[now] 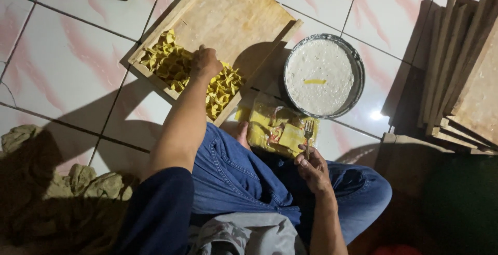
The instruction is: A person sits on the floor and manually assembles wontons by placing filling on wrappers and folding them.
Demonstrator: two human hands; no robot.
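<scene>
**Both hands busy over the dumpling tray**

Left hand (205,62) is out over the wooden tray (236,14), fingers curled down onto the folded yellow dumplings (171,66). We can't tell whether it actually grips one or only rests on the pile. We see two clusters of dumplings along the tray's near edge, one on each side of that hand, too tightly packed to count singly.

Right hand (313,169) sits low by the knee, closed around one fork (308,133) held upright, tines up.

Just beyond the fork lies one stack of yellow wrappers (275,130) in clear plastic, on the tiled floor (67,63) against the jeans-clad leg (238,174). Past it we have one round metal pan (358,73) of pale filling (319,66), with one small yellow strip (315,82) lying on top.

Off to the right, a stack of more wooden trays (461,73) leans edge-on; we make out several but can't fix the number. One crumpled cloth (62,182) lies at the left.
</scene>
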